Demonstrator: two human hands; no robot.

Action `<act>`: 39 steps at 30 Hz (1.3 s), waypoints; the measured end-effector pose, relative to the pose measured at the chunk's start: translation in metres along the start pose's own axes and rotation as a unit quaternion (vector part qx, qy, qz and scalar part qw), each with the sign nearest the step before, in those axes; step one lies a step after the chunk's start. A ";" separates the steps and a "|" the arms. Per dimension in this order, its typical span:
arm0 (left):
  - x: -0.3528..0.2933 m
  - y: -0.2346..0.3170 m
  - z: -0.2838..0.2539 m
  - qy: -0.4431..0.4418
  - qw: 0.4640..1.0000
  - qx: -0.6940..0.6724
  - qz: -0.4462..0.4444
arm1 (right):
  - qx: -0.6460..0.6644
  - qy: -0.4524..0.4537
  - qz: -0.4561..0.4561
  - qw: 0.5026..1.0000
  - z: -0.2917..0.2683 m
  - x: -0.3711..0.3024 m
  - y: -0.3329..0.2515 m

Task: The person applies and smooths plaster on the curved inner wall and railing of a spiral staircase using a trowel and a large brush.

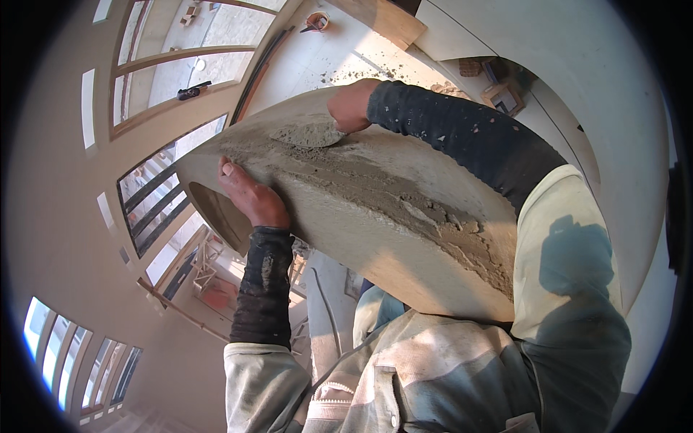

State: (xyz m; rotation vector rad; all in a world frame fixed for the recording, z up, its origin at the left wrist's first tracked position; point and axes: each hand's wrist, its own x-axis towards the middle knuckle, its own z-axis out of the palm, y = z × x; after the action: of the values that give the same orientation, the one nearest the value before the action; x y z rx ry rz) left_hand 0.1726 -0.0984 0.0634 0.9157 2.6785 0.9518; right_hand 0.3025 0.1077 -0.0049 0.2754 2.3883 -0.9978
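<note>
A long beam-like ledge (404, 242) with a pale plastered surface runs across in front of me. Wet grey mortar (390, 187) lies in a rough band along its top, thick and lumpy toward the right. At the far side of the top, my right hand (351, 108) is closed on a trowel; its rounded, mortar-coated blade (307, 135) lies low over the surface, while the handle is hidden in the fist. My left hand (253, 195) rests against the near edge at the ledge's left end, fingers extended and partly hidden, with no tool visible in it.
Beyond the ledge, mortar crumbs (375, 74) are scattered on a pale floor near an orange-rimmed bucket (316, 22). A wooden board (386, 22) lies farther back. Framed window openings (188, 54) stand at left, a dark object on one sill. The lower level shows below left.
</note>
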 end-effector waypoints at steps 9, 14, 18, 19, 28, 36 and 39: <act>-0.001 0.000 -0.003 0.000 1.000 -0.021 -0.015 | 0.154 -0.061 0.116 0.979 -0.026 -0.003 0.019; 0.003 0.001 -0.001 0.015 0.999 -0.036 -0.028 | -0.062 0.091 0.016 0.994 0.001 -0.013 -0.004; -0.001 -0.002 -0.004 0.004 1.000 0.001 -0.013 | -0.164 0.046 0.065 0.983 0.012 -0.004 0.021; -0.001 -0.002 -0.004 0.002 1.000 0.001 -0.010 | -0.160 0.044 0.070 0.984 0.007 -0.007 0.026; 0.002 0.005 0.001 0.019 0.998 -0.050 -0.037 | 0.206 -0.127 0.047 0.969 -0.007 -0.018 0.013; -0.002 0.003 -0.003 0.014 1.000 -0.010 -0.023 | 0.018 -0.018 0.097 0.995 -0.018 -0.016 0.028; 0.000 0.004 -0.001 0.017 0.999 -0.023 -0.022 | 0.013 0.040 0.013 0.999 -0.014 -0.015 0.016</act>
State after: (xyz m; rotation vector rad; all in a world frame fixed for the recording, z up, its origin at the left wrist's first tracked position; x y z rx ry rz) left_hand 0.1736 -0.0967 0.0668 0.8346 2.6817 1.0227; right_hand 0.3158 0.1292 0.0021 0.3627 2.4380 -1.0251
